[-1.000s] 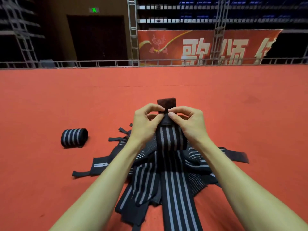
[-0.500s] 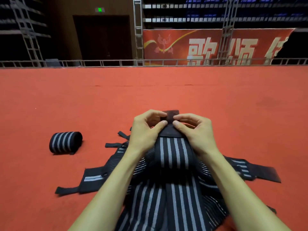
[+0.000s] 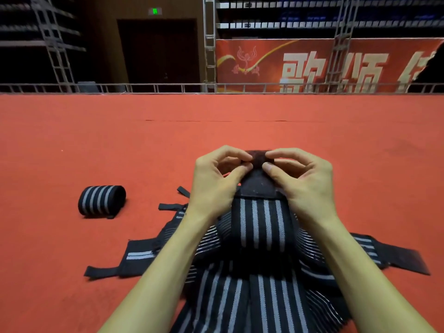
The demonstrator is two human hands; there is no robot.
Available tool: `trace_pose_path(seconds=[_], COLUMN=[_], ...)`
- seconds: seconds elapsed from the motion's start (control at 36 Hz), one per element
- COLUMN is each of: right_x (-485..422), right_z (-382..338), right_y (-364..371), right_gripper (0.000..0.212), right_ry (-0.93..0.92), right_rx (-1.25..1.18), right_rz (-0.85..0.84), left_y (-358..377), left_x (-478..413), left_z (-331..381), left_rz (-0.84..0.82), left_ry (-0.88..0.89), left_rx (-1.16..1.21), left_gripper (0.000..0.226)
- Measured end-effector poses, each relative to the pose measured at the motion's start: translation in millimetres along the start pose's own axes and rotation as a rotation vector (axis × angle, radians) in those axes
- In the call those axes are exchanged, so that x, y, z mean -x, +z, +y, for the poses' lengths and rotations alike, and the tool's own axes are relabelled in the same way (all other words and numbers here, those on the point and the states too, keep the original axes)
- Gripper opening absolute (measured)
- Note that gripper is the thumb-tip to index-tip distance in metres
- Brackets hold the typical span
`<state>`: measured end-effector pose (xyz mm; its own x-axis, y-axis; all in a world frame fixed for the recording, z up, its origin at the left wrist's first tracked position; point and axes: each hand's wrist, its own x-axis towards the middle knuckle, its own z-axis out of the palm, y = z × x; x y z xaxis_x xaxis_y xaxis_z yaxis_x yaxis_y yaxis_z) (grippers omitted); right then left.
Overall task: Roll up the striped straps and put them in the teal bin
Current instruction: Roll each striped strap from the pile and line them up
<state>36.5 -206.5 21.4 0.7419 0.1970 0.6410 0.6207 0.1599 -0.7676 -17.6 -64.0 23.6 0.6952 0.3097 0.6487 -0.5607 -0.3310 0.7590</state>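
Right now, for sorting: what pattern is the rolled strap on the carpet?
Rolled strap: black with grey stripes; head view.

An indoor arena or event hall is indicated by a red-carpeted stage floor (image 3: 96, 140) edged by a metal truss rail (image 3: 149, 88), a red banner (image 3: 300, 66) with large characters at upper right, tiered seating rows (image 3: 288, 14) above it, and a dark door (image 3: 158, 51) under a green exit sign (image 3: 155, 11) at upper centre.
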Motion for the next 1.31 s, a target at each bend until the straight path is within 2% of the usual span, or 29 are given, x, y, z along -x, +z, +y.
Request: trace_pose_path(seconds=[0.14,0.22,0.33,0.67,0.75,0.86,1.03,1.11,1.19,1.31], right_x=[-0.8,-0.6,-2.0,-2.1,-2.0,-4.8,-6.8,-6.9,-7.4,-7.8], right_z=[-3.7,-3.5,-1.2,-3.7,-5.6,-3.7,3.1,5.0,6.1,5.9], right_y=[-2.6,-2.3,-1.4,-2.5,-4.8,-8.8,-10.8,-10.7,-12.7,-12.3], right_gripper=[0.039,0.034,0.022,0.026,0.026,0.02,0.025,0.023,0.018,0.014], right_ry=[0.055,0.114,0.121,0.075,0.078,-0.026,-0.188,-0.21,-0.198,-0.185], right_rx=[-0.021,-0.06,-0.075,-0.16,-0.201,-0.098,0.045,0.054,0.041,-0.004], right_rz=[0.009,0.005,-0.005,-0.052,-0.141,-0.175,-0.135,-0.122,-0.109,-0.108], left_y=[-1.9,-0.7,0.1,3.0,2.1,-0.2,0.0,-2.3,-2.1,-1.0], left_x=[-2.3,-2.3,-1.7,0.5,-0.2,-1.3,0.3,0.7,0.8,-0.8], left_z=[0.9,0.3,-0.1,5.3,5.7,5.0,6.2,6.4,9.5,8.1], left_rz=[0.014,0.002,-0.009,-0.034,-0.021,-0.02,-0.047,-0.076,-0.096,-0.087], left_ry=[-0.069,-0.143,-0.141,-0.092,-0.077,-0.068,-0.134,-0.141,-0.162,-0.196], left_rx=[0.037,0.092,0.101,0.103,0.095,0.07,0.119,0.116,0.149,0.137], left_gripper=[0.034,0.028,0.026,0.037,0.038,0.039,0.033,0.029,0.013,0.018])
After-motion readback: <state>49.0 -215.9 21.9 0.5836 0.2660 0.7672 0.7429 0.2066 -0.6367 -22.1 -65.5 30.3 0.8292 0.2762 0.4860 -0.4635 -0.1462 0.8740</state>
